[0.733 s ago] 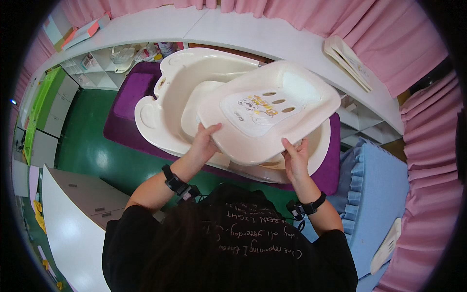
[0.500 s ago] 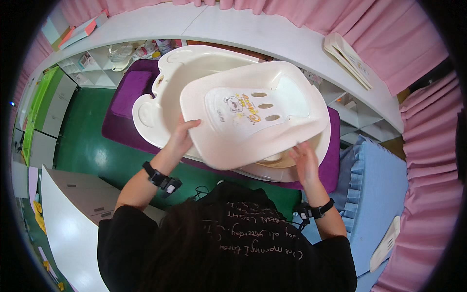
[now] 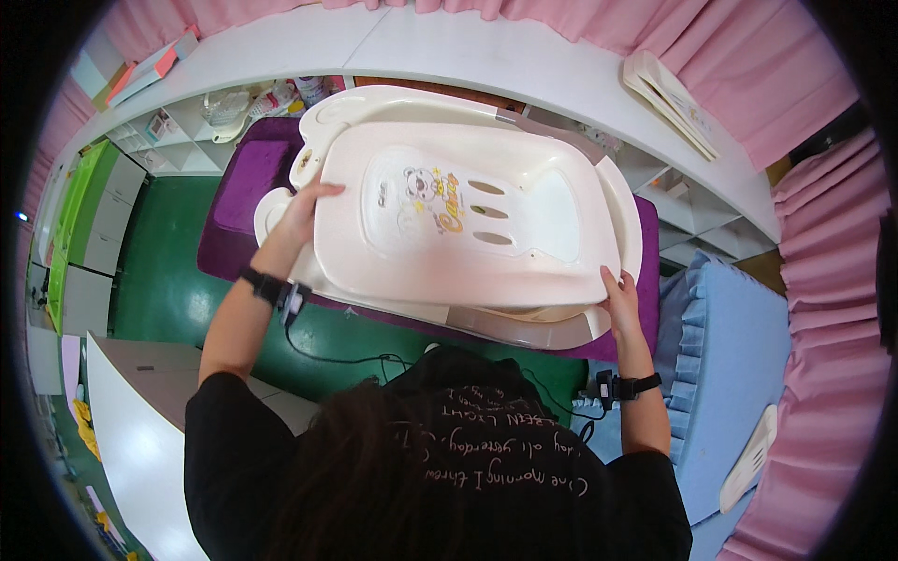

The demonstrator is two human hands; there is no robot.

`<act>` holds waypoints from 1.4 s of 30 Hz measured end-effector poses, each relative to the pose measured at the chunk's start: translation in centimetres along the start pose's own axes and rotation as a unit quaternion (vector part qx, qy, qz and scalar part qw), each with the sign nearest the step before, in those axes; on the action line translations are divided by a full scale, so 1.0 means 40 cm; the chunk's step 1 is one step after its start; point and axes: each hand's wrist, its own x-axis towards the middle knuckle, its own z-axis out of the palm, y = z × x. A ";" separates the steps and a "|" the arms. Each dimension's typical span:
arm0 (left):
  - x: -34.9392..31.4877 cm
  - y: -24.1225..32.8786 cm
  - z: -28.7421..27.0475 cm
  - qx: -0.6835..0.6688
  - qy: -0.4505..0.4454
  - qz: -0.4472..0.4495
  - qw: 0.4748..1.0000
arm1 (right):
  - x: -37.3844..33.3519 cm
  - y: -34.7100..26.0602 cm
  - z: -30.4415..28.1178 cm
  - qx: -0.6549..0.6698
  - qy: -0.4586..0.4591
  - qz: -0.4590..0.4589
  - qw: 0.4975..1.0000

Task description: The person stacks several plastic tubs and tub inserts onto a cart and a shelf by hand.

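Note:
A cream plastic baby bath insert point(image 3: 458, 220) with a small cartoon print and three slots lies flat across a larger cream baby bathtub point(image 3: 393, 107). My left hand point(image 3: 304, 210) grips the insert's left edge. At its lower right corner, my right hand point(image 3: 619, 297) holds the rim. The tub rests on a purple mat point(image 3: 245, 178). Both wrists wear black bands with cables.
A curved white counter point(image 3: 486, 56) runs behind, with open white shelves point(image 3: 178, 131) below it. Pink curtains point(image 3: 730, 65) hang at the back and right. A blue frilled pad point(image 3: 730, 355) lies to the right, green floor point(image 3: 164, 271) to the left, a white surface point(image 3: 131, 449) lower left.
The insert has turned from tilted up at the right to lying flat and level over the tub. My left hand has shifted left along its edge, and my right hand moved out to the right.

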 end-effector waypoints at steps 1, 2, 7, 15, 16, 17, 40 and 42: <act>0.025 0.027 0.003 0.047 -0.008 -0.004 0.999 | -0.007 -0.013 -0.001 0.000 0.000 0.002 1.000; 0.049 0.047 0.004 0.093 -0.016 -0.009 0.995 | -0.016 -0.027 -0.002 -0.157 -0.034 0.000 0.987; 0.147 0.014 -0.103 0.659 0.066 0.193 0.724 | -0.016 -0.021 -0.013 -0.420 -0.076 -0.045 0.903; 0.071 -0.172 -0.136 0.655 -0.183 -0.120 0.724 | 0.076 0.074 0.004 -0.324 -0.103 -0.142 0.930; 0.075 -0.191 -0.145 0.660 -0.163 -0.136 0.720 | 0.105 0.095 0.010 -0.326 -0.119 -0.158 0.925; 0.083 -0.204 -0.154 0.666 -0.142 -0.151 0.717 | 0.138 0.113 0.021 -0.324 -0.116 -0.157 0.926; 0.052 -0.223 0.163 0.429 -0.209 -0.176 0.861 | 0.210 -0.128 -0.087 -0.169 -0.277 0.018 0.946; 0.086 -0.228 0.217 0.432 -0.228 -0.169 0.856 | 0.238 -0.158 -0.152 -0.148 -0.255 0.004 0.955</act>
